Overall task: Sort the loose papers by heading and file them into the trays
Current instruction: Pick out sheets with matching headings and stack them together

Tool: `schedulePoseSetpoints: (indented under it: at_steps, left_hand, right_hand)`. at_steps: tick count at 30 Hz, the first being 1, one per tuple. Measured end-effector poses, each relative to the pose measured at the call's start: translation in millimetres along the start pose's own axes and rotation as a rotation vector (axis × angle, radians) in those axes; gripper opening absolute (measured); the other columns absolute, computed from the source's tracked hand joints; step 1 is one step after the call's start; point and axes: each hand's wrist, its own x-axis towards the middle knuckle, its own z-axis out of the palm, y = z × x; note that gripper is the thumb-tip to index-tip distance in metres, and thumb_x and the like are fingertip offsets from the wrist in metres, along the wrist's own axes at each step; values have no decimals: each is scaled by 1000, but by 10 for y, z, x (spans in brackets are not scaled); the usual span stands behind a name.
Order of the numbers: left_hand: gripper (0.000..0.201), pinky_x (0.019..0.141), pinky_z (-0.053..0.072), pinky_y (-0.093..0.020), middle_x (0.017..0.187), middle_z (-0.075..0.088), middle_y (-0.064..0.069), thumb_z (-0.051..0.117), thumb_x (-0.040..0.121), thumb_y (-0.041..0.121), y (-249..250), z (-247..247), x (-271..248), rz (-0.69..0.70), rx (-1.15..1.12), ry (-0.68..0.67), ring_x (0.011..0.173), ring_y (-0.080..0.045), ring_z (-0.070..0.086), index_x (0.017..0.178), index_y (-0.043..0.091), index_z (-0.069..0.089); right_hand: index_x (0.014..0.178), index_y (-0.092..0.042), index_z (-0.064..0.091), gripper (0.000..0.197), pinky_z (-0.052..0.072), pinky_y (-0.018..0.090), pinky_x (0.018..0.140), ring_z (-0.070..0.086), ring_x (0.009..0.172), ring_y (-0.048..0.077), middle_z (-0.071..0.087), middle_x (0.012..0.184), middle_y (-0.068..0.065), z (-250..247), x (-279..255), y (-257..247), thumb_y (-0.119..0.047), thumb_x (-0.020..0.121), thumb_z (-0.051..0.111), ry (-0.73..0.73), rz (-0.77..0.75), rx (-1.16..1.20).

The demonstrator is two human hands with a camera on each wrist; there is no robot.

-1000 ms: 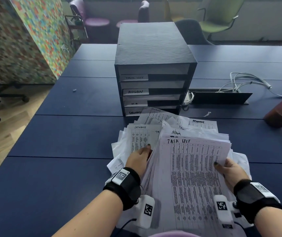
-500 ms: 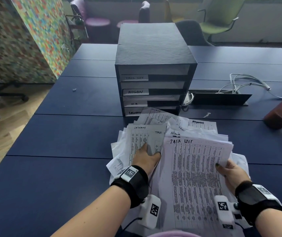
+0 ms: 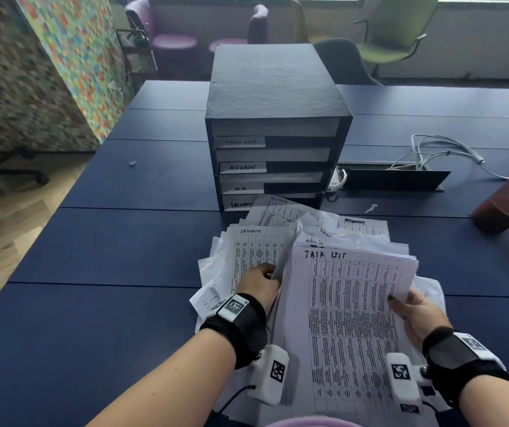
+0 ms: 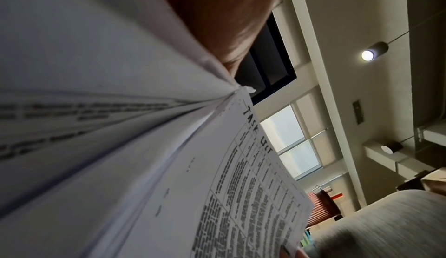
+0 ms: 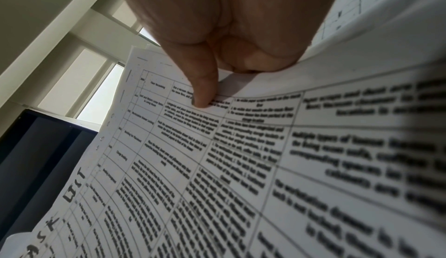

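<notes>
The right hand [image 3: 413,315] pinches the right edge of a thick bundle of sheets [image 3: 348,318], thumb on top and fingers curled beneath, tilting it up so its heading faces the person: "TASK LIST", handwritten above a printed table. The left hand [image 3: 260,285] sits at the bundle's left edge with fingers curled in against the page edges, seemingly thumbing through to check headings; exactly what it holds is hidden by the paper. Under and beyond the bundle, the loose papers [image 3: 277,238] lie fanned on the blue counter [image 3: 92,272], spread so their tops show. One reads "SECURITY"; another farther back shows the same word, and others are too scrawled or covered to read. Just beyond the pile stands the black tray unit [image 3: 277,118], open slots facing the person for easy filing, labelled from the top "TASK LIST", "ADMIN", "H.R" and a partly covered "SECURITY". Cables [image 3: 432,149] lie to its right.
</notes>
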Motion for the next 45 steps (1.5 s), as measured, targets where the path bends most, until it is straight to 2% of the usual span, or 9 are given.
schedulePoseSetpoints:
  at_steps: [3, 8, 19, 25, 28, 31, 34, 40, 45]
  left_hand:
    - [16, 71, 41, -23, 86, 64, -8, 49, 84, 8, -84, 11, 21, -9, 135, 48, 84, -28, 58, 82, 18, 62]
    - [12, 70, 41, -29, 76, 57, -7, 42, 89, 9, -100, 13, -23, 61, 60, 209, 75, -26, 51, 79, 11, 49]
    - [16, 52, 35, -10, 67, 50, 9, 44, 96, 7, 321, -885, 81, 405, -185, 555, 57, 0, 43, 82, 15, 48]
    - [14, 59, 34, -12, 70, 46, 11, 41, 98, 9, 659, -1428, -4, 585, -250, 736, 62, -7, 41, 85, 16, 43]
    - [13, 63, 36, -15, 74, 49, 14, 40, 97, 10, 847, -1673, -101, 683, -334, 847, 64, 5, 47, 86, 15, 43]
    - [12, 82, 43, -13, 98, 57, 0, 37, 97, 0, 1022, -1840, -227, 831, -616, 867, 82, 7, 56, 105, 1, 46]
    - [23, 94, 44, -20, 117, 55, -17, 36, 98, -1, 1058, -1849, -232, 783, -602, 827, 104, -13, 58, 117, -10, 45]
    - [26, 74, 36, -27, 71, 52, 15, 43, 92, 6, 553, -1315, 60, 495, -450, 589, 67, -4, 46, 78, 27, 44]
    - [30, 84, 44, -17, 95, 63, 4, 41, 96, -4, 274, -711, 80, 398, -465, 318, 85, -9, 57, 93, 22, 56]
  right_hand:
    - [80, -12, 74, 67, 55, 15, 65, 69, 71, 6, 74, 84, -4, 12, -11, 4, -36, 22, 94, -2, 11, -24]
    - [94, -12, 64, 101, 56, 18, 68, 69, 70, 6, 74, 78, -4, 21, -10, 10, -51, 5, 91, 33, 18, -78]
    - [98, -10, 63, 107, 58, 26, 62, 70, 68, 13, 74, 78, 0, 57, -122, -59, -55, 5, 90, 15, 28, -114]
    - [97, -12, 64, 104, 59, 32, 64, 71, 70, 17, 75, 80, 3, 73, -219, -107, -52, 6, 91, 5, 49, -88]
    - [97, -13, 68, 98, 53, 43, 83, 69, 88, 25, 74, 91, 6, 12, -224, -111, -55, 11, 91, 11, 45, -72]
    - [87, -19, 75, 80, 57, 31, 78, 70, 83, 19, 74, 90, 4, -45, -257, -168, -54, 17, 90, 24, 1, -32]
    - [85, -16, 75, 11, 55, 28, 77, 70, 78, 14, 73, 96, 4, 37, -337, -337, -16, 74, 75, -21, -20, 51]
    - [91, -8, 72, 37, 59, 35, 69, 71, 77, 21, 73, 91, 9, 102, -314, -592, 12, 87, 42, -95, -8, 133]
    - [92, -8, 72, 36, 58, 36, 62, 71, 77, 25, 73, 91, 12, 297, -288, -774, 11, 88, 41, -66, 10, 106]
